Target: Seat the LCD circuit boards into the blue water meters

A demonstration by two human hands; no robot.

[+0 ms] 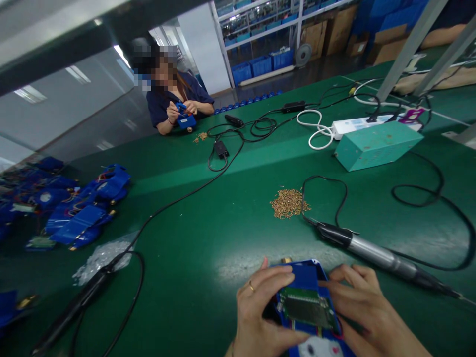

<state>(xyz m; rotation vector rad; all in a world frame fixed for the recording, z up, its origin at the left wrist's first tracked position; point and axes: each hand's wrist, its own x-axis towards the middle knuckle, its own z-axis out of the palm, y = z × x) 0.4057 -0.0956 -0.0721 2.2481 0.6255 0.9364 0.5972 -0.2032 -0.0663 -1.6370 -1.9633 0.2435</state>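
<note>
Near the bottom of the head view, a blue plastic device housing [303, 275] sits between my hands, with a green circuit board and grey display [307, 310] inside it. My left hand [258, 315] wraps round its left side, the thumb across the lower part and the fingers along the top. Against the right side presses my right hand [366, 307], its fingertips at the edge of the housing, partly hidden. A brass fitting [286, 260] sticks out at the top. Below the display lies a white part [320, 347], cut off by the frame edge.
On the green table [208, 223] are a pile of small brass screws [289, 203], an electric screwdriver [379, 258], a second black screwdriver [85, 297], a clear plastic bag [106, 258], several blue housings [85, 213] and a green metal box [379, 145]. Across it, a co-worker [178, 99] holds another housing.
</note>
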